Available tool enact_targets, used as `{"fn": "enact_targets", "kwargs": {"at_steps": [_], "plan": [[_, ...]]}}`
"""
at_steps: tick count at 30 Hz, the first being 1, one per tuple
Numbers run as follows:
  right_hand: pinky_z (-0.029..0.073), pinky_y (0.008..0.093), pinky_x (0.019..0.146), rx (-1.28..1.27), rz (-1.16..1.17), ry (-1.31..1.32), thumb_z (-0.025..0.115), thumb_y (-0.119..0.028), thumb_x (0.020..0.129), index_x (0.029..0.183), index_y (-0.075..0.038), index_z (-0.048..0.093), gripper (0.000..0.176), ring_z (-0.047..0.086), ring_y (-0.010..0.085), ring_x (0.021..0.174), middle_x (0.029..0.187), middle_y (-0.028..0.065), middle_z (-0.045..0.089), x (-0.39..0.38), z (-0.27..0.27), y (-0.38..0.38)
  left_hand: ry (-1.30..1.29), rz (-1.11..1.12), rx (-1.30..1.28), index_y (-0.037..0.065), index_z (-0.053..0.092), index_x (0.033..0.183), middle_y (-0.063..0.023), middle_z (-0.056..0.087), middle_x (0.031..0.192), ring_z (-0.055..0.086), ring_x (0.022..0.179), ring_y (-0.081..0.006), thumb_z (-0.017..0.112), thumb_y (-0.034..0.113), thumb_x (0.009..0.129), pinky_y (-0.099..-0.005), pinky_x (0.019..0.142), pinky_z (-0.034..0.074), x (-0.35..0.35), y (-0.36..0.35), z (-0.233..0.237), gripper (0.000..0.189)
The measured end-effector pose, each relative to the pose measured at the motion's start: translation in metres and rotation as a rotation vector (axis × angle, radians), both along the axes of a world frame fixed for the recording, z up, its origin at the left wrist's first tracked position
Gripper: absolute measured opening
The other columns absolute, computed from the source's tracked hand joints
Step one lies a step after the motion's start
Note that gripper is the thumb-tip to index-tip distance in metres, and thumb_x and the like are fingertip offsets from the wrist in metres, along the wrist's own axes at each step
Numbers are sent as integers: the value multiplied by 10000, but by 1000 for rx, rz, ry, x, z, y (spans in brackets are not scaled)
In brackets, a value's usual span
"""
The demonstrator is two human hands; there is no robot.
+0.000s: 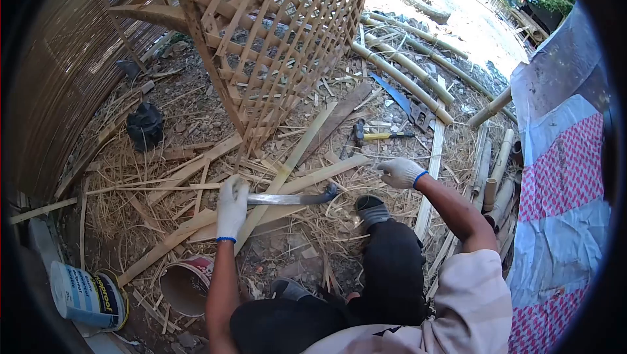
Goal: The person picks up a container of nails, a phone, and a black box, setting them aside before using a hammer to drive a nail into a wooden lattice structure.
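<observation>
My left hand (232,209), in a white glove with a blue cuff, is closed at the left end of a machete (281,199). Its flat metal blade points right and ends in a dark, curved part. Pale bamboo strips (287,172) lie under and around the blade. To the right, my right hand (400,173), gloved alike, is held above the littered ground, fingers curled together; whatever it may pinch is too small to make out. Beyond that hand lie a hammer (385,136) with a yellow handle and a handsaw (401,102) with a blue blade.
A woven bamboo lattice panel (281,47) stands ahead. Bamboo poles (405,83) lie at the back right. A paint bucket (88,295) and another bucket (186,285) lie at the lower left. A black bundle (144,127) sits left; a patterned sheet (562,171) hangs right.
</observation>
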State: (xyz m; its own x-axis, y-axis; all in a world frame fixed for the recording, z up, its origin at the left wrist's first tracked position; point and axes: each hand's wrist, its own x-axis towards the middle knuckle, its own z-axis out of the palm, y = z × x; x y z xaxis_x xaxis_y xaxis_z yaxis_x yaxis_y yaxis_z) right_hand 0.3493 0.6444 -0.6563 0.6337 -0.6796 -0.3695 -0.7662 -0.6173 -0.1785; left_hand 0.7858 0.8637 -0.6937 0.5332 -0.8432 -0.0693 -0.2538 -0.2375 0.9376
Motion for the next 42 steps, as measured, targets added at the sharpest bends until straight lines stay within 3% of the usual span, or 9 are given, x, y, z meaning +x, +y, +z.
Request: {"fn": "enact_targets", "kwargs": {"at_steps": [8, 12, 15, 18, 20, 22, 25, 32, 42], "plan": [[535, 487, 914, -164, -398, 26, 615, -315, 886, 1178, -39, 677, 406, 677, 427, 1021, 1075, 271, 699, -133, -79, -95, -417, 55, 126, -21, 517, 1388, -286, 543, 1379, 516, 1299, -412, 571, 345, 952, -463, 1089, 402, 18, -95, 7, 572], [515, 489, 952, -230, -596, -6, 620, -332, 874, 1308, -54, 612, 516, 657, 439, 1080, 1139, 285, 683, -181, -119, -167, -529, -19, 364, 15, 580, 1298, -282, 632, 1216, 593, 1149, -444, 550, 391, 960, -483, 1004, 460, 15, -129, 12, 507], [486, 451, 1006, -137, -836, -57, 643, -347, 865, 1344, -19, 586, 583, 626, 424, 1164, 1260, 279, 645, -192, -132, -220, -633, 12, 396, 4, 622, 1050, -277, 674, 986, 639, 958, -482, 492, 391, 1004, -543, 846, 496, 20, -142, 5, 411], [421, 427, 1101, -432, -836, -40, 660, -315, 849, 1583, -23, 210, 909, 517, 443, 1312, 1495, 310, 443, -211, -172, -266, -680, 20, 379, 4, 621, 1007, -275, 670, 975, 636, 955, -473, 451, 391, 1021, -542, 826, 486, 15, -141, 11, 422], [390, 428, 1129, -461, -864, 3, 648, -350, 873, 1527, 50, 316, 836, 485, 424, 1352, 1494, 315, 440, -241, -213, -303, -641, 44, 433, 7, 624, 1008, -274, 664, 998, 628, 973, -466, 449, 391, 1024, -535, 831, 476, 11, -144, 15, 422], [417, 453, 1100, -312, -1067, 21, 643, -402, 890, 1442, 76, 440, 758, 523, 430, 1310, 1417, 325, 516, -230, -202, -314, -494, 43, 400, 8, 635, 1041, -269, 657, 1012, 619, 991, -457, 464, 384, 1024, -512, 848, 478, 10, -144, 14, 413], [492, 502, 983, -356, -1048, 71, 623, -465, 916, 1236, 81, 610, 633, 626, 461, 1139, 1198, 319, 655, -222, -184, -320, -616, 12, 517, 8, 644, 1089, -255, 655, 1006, 622, 995, -435, 467, 387, 1027, -479, 863, 484, 15, -145, 14, 423], [494, 498, 973, -415, -1074, -32, 632, -494, 911, 1290, 36, 593, 653, 645, 427, 1126, 1198, 296, 667, -248, -217, -359, -490, -120, 714, 18, 650, 1161, -242, 664, 1044, 630, 1002, -413, 455, 411, 1040, -454, 890, 487, 19, -157, 44, 456], [454, 458, 1049, -359, -1026, -115, 688, -361, 892, 1351, 32, 557, 618, 593, 416, 1215, 1312, 247, 630, -239, -209, -346, -458, -84, 603, 56, 577, 1345, -216, 640, 1264, 604, 1166, -393, 487, 441, 1012, -424, 1001, 461, 26, -129, 50, 517]]}}
